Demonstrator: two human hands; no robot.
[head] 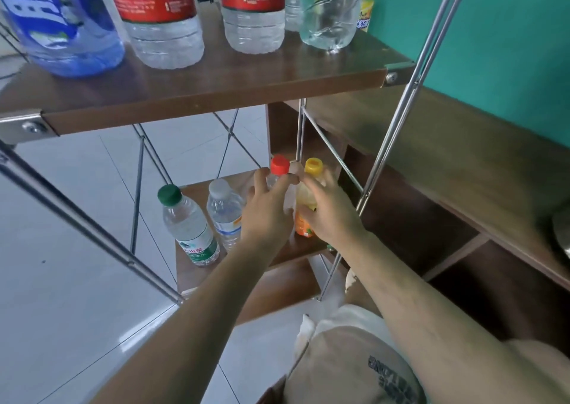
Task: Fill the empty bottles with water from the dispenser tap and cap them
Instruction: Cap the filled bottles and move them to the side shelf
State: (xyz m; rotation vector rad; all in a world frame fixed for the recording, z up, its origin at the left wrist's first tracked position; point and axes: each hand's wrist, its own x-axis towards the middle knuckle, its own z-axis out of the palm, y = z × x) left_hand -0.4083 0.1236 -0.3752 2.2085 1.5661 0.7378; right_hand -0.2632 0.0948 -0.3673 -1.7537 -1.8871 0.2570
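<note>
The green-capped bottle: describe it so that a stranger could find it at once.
Find the brown wooden rack with steel rods and look down to its lower shelf. The leftmost thing standing there is a small clear plastic bottle. Unlike its neighbours, it has a dark green cap and a green label.

Both bare forearms reach forward and down, hands side by side; left hand [267, 211] curls round the red-capped bottle [280, 165], right hand [331, 215] round the yellow-capped bottle [313, 166]
</note>
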